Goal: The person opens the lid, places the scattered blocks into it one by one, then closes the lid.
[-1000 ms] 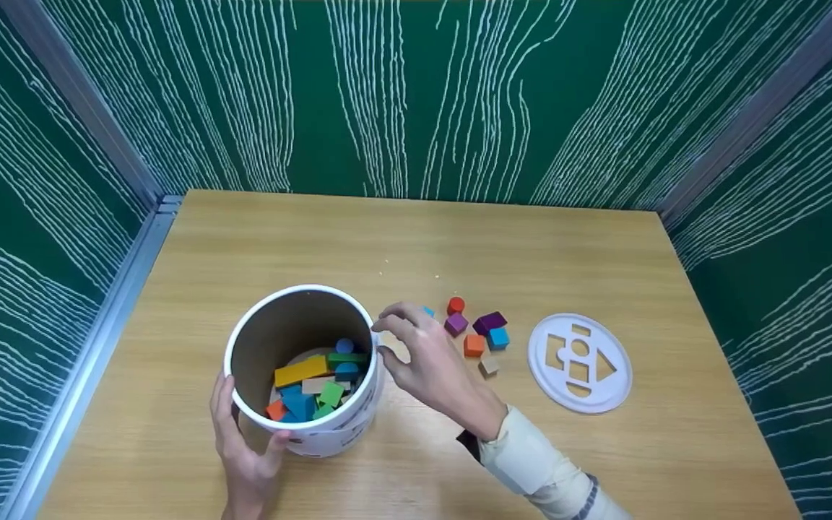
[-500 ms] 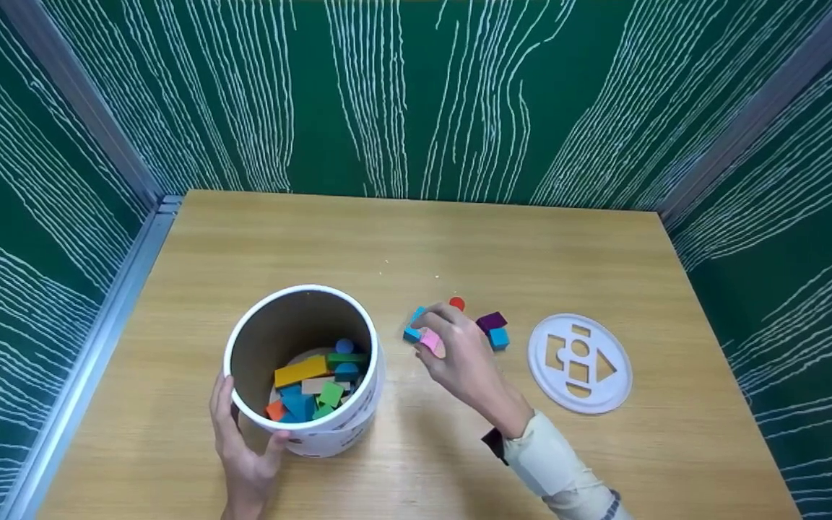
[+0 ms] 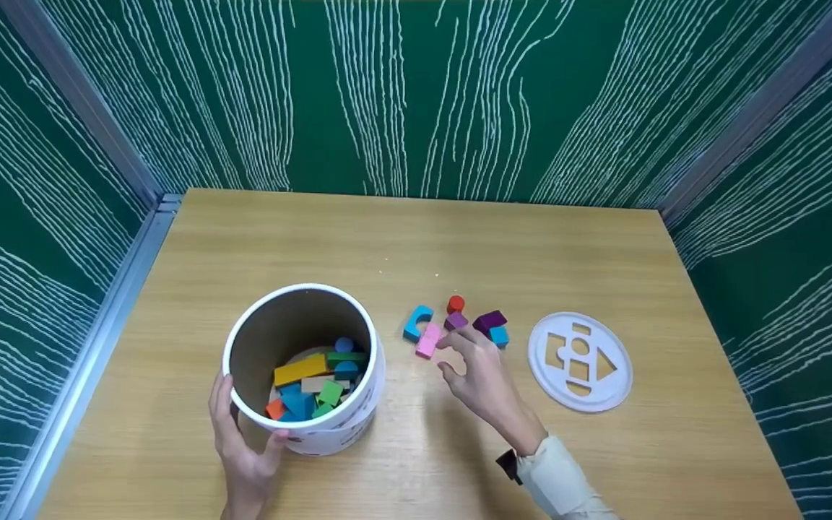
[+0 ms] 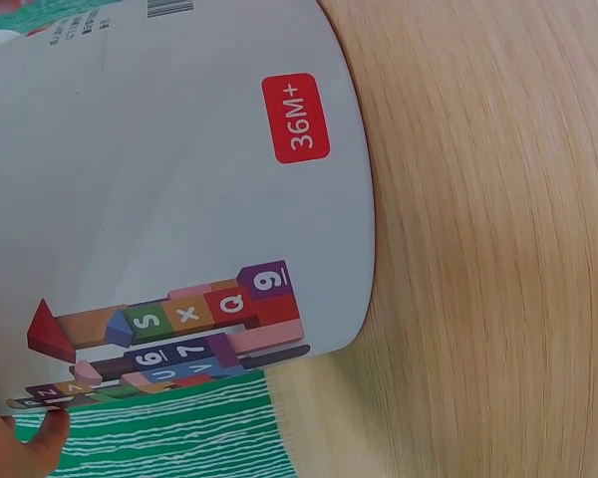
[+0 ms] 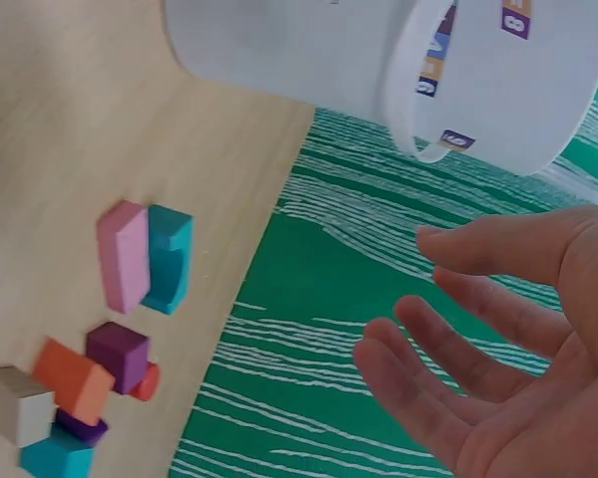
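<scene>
My left hand [image 3: 246, 458] holds the near left side of a white cylindrical bucket [image 3: 329, 435], its thumb at the front below the rim and its fingers round the side. Inside lie several coloured blocks, including a long yellow block [image 3: 302, 371]. My right hand [image 3: 484, 379] hovers over the loose blocks, fingers apart and slightly bent, with nothing in its grasp. Beside its fingertips lies a pink block [image 3: 428, 341], next to a blue arch block [image 3: 417, 323]. An orange block [image 5: 73, 381] and a plain wooden cube [image 5: 17, 406] show in the right wrist view; the hand hides them in the head view.
Close by lie a red cylinder [image 3: 456, 304], a light purple cube [image 3: 456, 321], a dark purple block [image 3: 489, 321] and a blue cube [image 3: 498, 336]. A white lid [image 3: 542, 372] with shaped holes rests farther right. Patterned green walls surround the wooden table [image 3: 300, 238].
My right hand has moved from beside the bucket's rim, past the pink block, rightward over the loose blocks. The pink block and blue arch are uncovered now. The left hand stays on the bucket.
</scene>
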